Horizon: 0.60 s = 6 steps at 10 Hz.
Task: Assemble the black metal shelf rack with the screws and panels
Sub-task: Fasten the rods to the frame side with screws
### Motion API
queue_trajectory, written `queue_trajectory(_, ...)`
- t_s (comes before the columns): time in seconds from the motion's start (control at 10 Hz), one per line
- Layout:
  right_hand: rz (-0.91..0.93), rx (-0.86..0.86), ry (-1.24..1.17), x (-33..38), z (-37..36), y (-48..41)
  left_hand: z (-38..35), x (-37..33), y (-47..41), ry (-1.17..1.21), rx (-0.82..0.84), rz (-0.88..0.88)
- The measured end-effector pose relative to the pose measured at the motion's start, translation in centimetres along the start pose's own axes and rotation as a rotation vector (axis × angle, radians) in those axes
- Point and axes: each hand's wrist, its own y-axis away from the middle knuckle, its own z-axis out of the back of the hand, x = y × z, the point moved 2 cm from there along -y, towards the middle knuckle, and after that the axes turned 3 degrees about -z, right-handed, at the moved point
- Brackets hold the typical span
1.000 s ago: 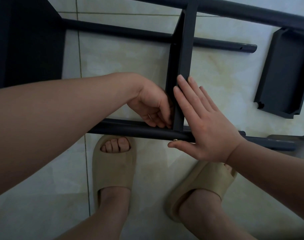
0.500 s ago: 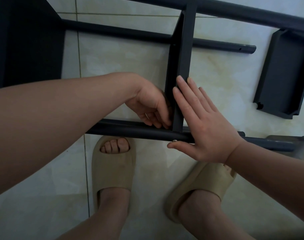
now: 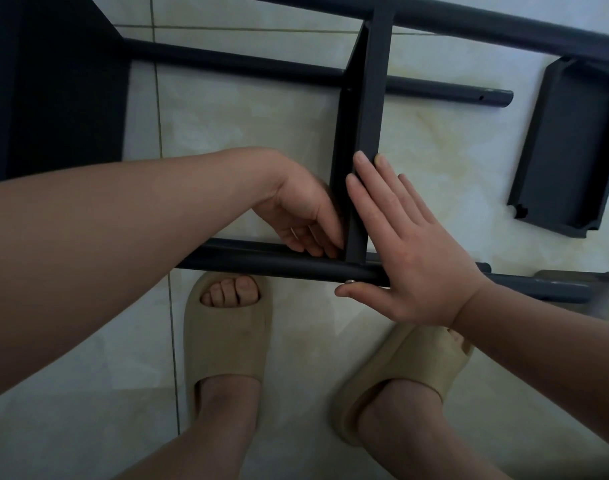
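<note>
- Right hand (image 3: 410,251) flat, straight fingers pressing the upright panel (image 3: 368,116), thumb under the front tube (image 3: 261,263)
- Left hand (image 3: 303,216) curls into the joint, can't tell what it grips
- Rack (image 3: 469,26) lies on the tiled floor (image 3: 261,133)

the left forearm (image 3: 123,237) and right forearm (image 3: 545,362) are bare. the right hand (image 3: 413,247) has short, plain nails. the feet wear thick beige foam sandals, a left slide (image 3: 226,341) and a right slide (image 3: 410,368), open at the toe.

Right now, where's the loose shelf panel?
In the head view, the loose shelf panel lies on the floor at far right, beside the tube's open end.
</note>
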Motion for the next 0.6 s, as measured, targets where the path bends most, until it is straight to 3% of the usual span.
queue_trajectory(0.6,0.001,-0.001,0.001,0.0,0.0,0.02,-0.43,-0.61,-0.11,0.071,-0.017,-0.018)
